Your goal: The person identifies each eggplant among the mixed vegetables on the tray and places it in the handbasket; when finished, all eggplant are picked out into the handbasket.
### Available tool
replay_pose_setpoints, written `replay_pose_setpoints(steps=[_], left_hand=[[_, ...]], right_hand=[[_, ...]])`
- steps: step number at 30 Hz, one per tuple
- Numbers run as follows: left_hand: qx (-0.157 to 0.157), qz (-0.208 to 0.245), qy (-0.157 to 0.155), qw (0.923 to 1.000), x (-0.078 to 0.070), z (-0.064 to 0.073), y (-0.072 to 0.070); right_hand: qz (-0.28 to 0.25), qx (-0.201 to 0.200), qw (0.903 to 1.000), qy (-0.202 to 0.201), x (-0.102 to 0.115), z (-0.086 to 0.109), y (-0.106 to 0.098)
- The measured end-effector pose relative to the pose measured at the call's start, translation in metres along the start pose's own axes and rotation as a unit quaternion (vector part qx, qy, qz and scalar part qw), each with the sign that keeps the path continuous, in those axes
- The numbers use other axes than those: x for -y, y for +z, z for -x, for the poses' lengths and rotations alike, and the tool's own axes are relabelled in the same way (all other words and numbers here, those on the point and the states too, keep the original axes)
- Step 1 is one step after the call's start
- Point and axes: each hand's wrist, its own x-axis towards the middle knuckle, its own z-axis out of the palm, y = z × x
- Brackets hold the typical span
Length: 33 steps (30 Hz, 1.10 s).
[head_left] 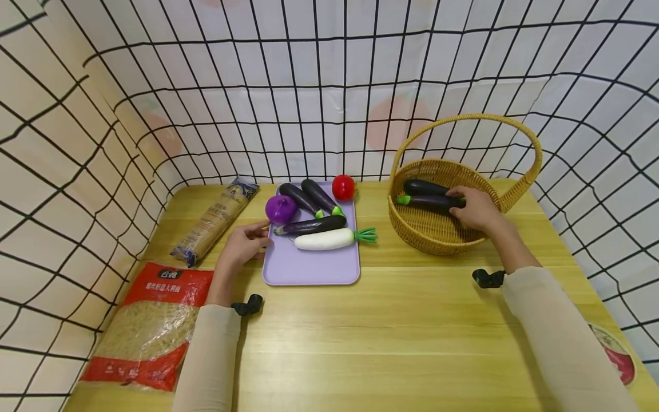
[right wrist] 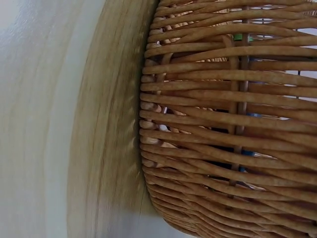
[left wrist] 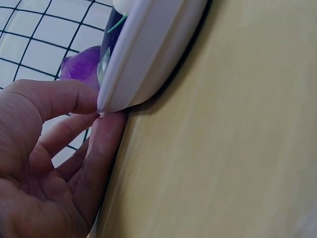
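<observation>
In the head view my left hand (head_left: 244,246) pinches the left rim of a lilac tray (head_left: 309,270); the left wrist view shows a finger under that rim. The tray carries a purple onion (head_left: 281,209), several dark eggplants (head_left: 311,225) and a white radish (head_left: 324,240) whose green top overhangs the right side. A red tomato (head_left: 343,187) sits at its back right corner. Inside the wicker basket (head_left: 429,243), my right hand (head_left: 476,210) grips the stem-away end of an eggplant (head_left: 431,202). Another eggplant (head_left: 423,187) lies behind it. The basket wall (right wrist: 233,104) hides this hand in the right wrist view.
A tall handle (head_left: 479,117) arches over the basket. At left lie a pack of noodles (head_left: 216,220) and a red bag of pasta (head_left: 146,326). Black wire grid (head_left: 319,86) lines the table's back and sides. A round pink-and-white item (head_left: 620,357) shows beside my right sleeve.
</observation>
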Motion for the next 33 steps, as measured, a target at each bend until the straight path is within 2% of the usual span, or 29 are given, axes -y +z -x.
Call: replay_pose_setpoints(steps=[7,14,19,24,33], left_hand=[[0.001,-0.013,-0.012,0.9998,-0.002,0.002,0.003],[-0.006,-0.005,-0.008,0.9999,-0.003,0.002,0.003],[-0.008,-0.004,-0.004,1.0,-0.002,0.002,0.003],[-0.01,-0.007,-0.006,0.9999,-0.003,0.003,0.002],[-0.01,-0.007,-0.008,0.9999,-0.005,0.004,0.001]], right_hand=[[0.0,-0.003,1.0,-0.001,-0.003,0.003,0.001],[-0.016,-0.044,0.9987,-0.022,0.006,0.014,-0.003],[-0.06,-0.072,0.9949,-0.036,0.015,0.029,-0.001],[-0.114,-0.084,0.9883,-0.057,0.033,0.044,0.004],[-0.159,-0.084,0.9776,-0.11,0.072,0.052,0.023]])
